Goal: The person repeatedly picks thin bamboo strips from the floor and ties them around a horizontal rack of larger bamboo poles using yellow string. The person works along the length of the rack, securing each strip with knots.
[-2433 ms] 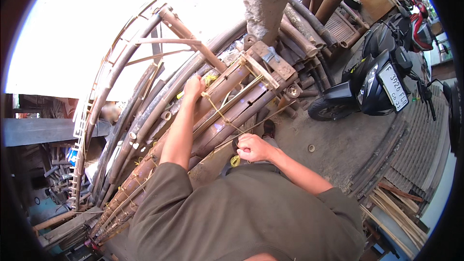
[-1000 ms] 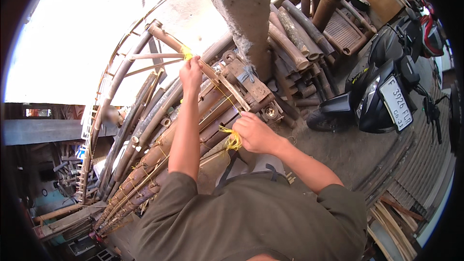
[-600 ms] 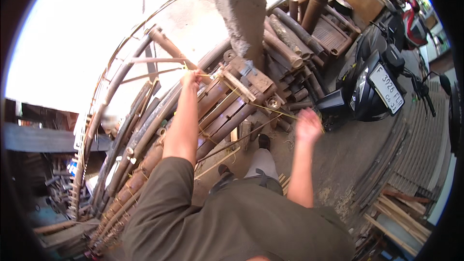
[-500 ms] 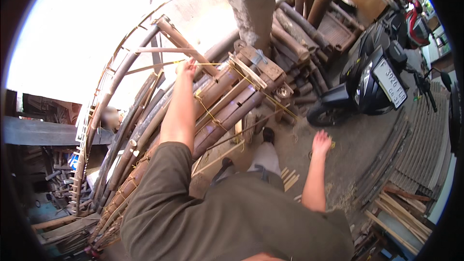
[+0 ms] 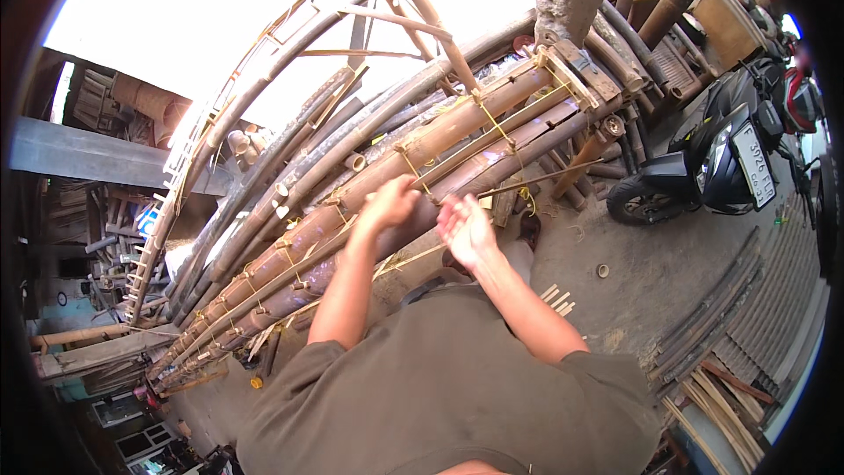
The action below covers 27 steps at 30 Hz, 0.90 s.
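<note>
Brown bamboo forms the tall arched frame with thin pale rungs (image 5: pixel 264 76) at the left. Right of it, two long brown bamboo poles (image 5: pixel 453 127) run diagonally side by side, a slim strip between them, with thin yellow cord (image 5: pixel 410 162) tied across at intervals. The bare left hand (image 5: pixel 389 204) is over the poles beside one such tie, fingers curled; blur hides whether they pinch the cord. Just beside it, the bare right hand (image 5: pixel 466 230) is turned palm up, fingers apart and loosely bent. The step in hand looks like lashing the poles; the next move probably calls for gripping a cord end and drawing it snug. Farther right, a loose yellow cord bunch (image 5: pixel 527 198) hangs below the poles. Above the black motorbike (image 5: pixel 716 167) at far right stands a tan rectangular panel or box (image 5: pixel 728 19); any contents cannot be made out.
</note>
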Each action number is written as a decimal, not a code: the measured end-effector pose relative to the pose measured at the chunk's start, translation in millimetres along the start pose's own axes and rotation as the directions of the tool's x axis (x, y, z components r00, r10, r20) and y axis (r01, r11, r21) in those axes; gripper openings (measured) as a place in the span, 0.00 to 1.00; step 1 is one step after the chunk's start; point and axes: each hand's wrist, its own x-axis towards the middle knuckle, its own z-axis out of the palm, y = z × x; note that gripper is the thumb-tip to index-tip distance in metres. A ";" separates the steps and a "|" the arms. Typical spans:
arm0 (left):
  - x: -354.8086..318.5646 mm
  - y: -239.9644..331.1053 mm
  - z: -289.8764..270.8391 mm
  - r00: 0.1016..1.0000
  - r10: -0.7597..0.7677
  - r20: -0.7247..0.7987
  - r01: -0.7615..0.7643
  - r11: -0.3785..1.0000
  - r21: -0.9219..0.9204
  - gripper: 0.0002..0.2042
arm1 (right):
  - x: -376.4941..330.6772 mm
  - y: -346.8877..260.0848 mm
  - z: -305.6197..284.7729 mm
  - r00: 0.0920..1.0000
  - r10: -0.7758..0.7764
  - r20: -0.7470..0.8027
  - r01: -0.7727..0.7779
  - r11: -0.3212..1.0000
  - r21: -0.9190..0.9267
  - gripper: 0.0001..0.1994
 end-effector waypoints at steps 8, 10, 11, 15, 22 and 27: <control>28.4 -34.6 80.7 0.570 0.337 -0.749 -0.516 0.856 -0.007 0.12 | 64.7 -2.6 173.7 0.684 0.367 0.631 0.727 -0.416 -0.546 0.21; -4.5 18.3 23.5 0.924 0.065 -0.377 -0.091 0.995 -0.050 0.10 | 90.6 -41.3 183.2 0.784 -0.125 0.609 0.236 -0.847 -0.477 0.29; -2.3 19.9 21.6 0.917 0.084 -0.391 -0.107 0.994 -0.037 0.10 | 108.1 -54.1 172.0 0.783 -0.137 0.606 0.126 -0.920 -0.371 0.31; 2.6 5.7 24.3 0.908 0.012 -0.418 -0.127 0.961 -0.247 0.10 | 105.0 -56.9 179.2 0.725 0.162 0.669 0.641 0.196 -0.742 0.24; -1.7 25.4 30.1 0.852 0.054 -0.520 -0.069 0.998 -0.009 0.10 | -38.6 -26.8 11.4 0.802 0.349 0.485 0.596 -0.417 -0.686 0.18; 51.0 38.5 -34.7 0.853 -0.015 -0.522 -0.424 0.565 -0.708 0.10 | -9.5 15.6 -19.3 0.800 0.117 0.588 0.594 -0.293 -0.749 0.23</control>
